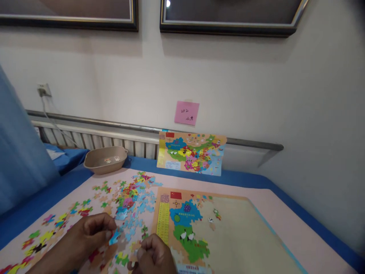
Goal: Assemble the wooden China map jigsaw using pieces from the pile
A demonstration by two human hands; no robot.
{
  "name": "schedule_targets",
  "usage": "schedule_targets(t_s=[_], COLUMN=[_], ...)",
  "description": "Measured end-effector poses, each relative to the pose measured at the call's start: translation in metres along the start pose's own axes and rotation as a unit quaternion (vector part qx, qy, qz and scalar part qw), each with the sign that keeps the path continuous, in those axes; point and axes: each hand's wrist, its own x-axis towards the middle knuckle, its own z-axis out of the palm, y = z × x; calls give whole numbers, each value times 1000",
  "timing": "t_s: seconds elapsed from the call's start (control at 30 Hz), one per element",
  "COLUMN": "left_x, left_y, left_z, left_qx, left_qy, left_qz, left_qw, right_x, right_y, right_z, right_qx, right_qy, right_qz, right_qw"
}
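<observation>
Low on the left, my left hand [95, 231] is closed in a pinch above the loose puzzle pieces [132, 222]. A small bit of a puzzle piece [111, 234], red at its edge, shows between thumb and forefinger. My right hand [157, 255] has its fingers curled together at the lower left edge of the puzzle board [232, 236]; what they pinch is mostly hidden. On the board's left side lies a joined map section [186, 215] in blue and green. Several separate pieces [216, 214] rest on its bare middle.
A printed map sheet [191, 154] leans against the wall behind the board. At the back left stands a tan basin [105, 161] with a few pieces inside. Loose pieces spread over the pink sheet [308, 236]. A blue curtain [23, 152] hangs at the left.
</observation>
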Motion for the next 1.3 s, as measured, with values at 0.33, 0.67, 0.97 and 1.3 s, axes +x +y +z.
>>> schedule_targets(t_s=[0.33, 0.67, 0.97, 1.3], left_x=[6, 4, 3, 7], left_y=[13, 16, 14, 12], left_z=[-15, -16, -10, -7], left_qx=[-11, -28, -20, -9], left_qy=[29, 32, 18, 72], left_qz=[-14, -20, -7, -60], left_qw=[999, 999, 1000, 996], right_x=[-11, -15, -13, -1], right_y=[-21, -28, -18, -3], right_z=[-12, -13, -12, -9], right_qx=[-60, -53, -19, -21], right_qy=[-85, -84, -61, -54], right_qz=[11, 19, -2, -24], right_qw=[995, 995, 998, 998])
